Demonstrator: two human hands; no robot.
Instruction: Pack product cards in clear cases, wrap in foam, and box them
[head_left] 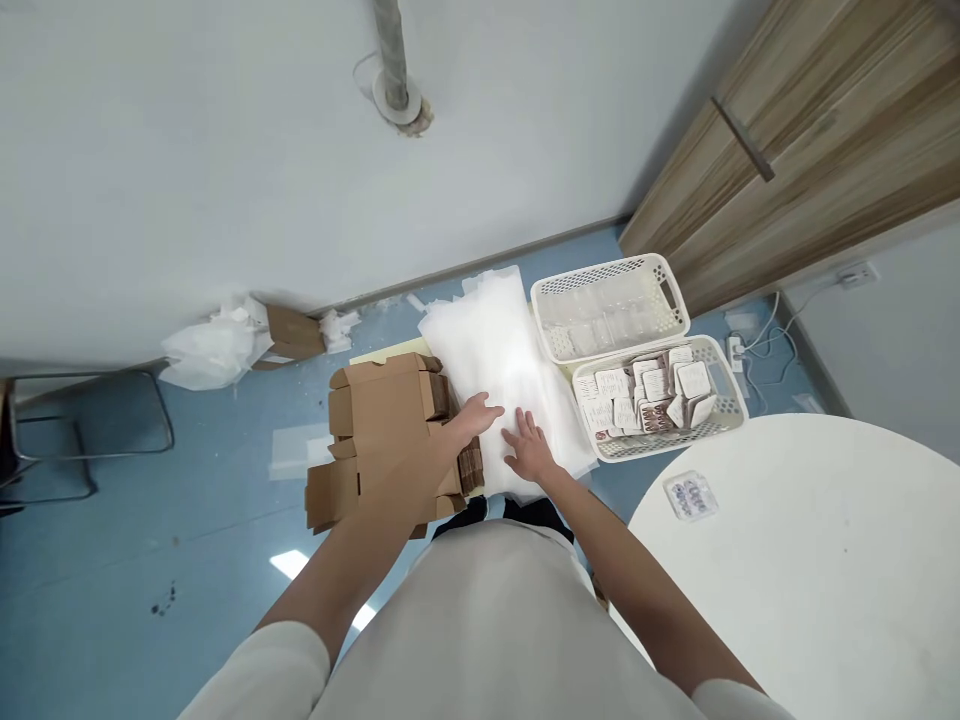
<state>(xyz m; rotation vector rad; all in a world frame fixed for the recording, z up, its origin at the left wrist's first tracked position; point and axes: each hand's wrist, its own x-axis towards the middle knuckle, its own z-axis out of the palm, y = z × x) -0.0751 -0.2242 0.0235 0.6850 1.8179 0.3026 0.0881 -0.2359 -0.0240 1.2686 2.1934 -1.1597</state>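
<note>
A stack of white foam sheets (491,335) lies in front of me. Over its left part is my left hand (477,414), fingers stretched out to the right; whether it touches the foam I cannot tell. My right hand (529,452) rests on the foam near its front, fingers spread and nothing in them. Left of the foam is a pile of flat, unfolded brown cardboard boxes (390,420), partly covered by my left forearm. To the right sits a white basket (731,405) full of printed cards and small packets. Behind it, another white basket (544,300) holds clear plastic packets.
A round white table (810,540) stands at the right with a small clear case (690,496) on it. By the wall lie a white plastic bag (214,350) and a cardboard box (295,333). A metal-framed chair (90,375) is far left; cables (780,335) run at right.
</note>
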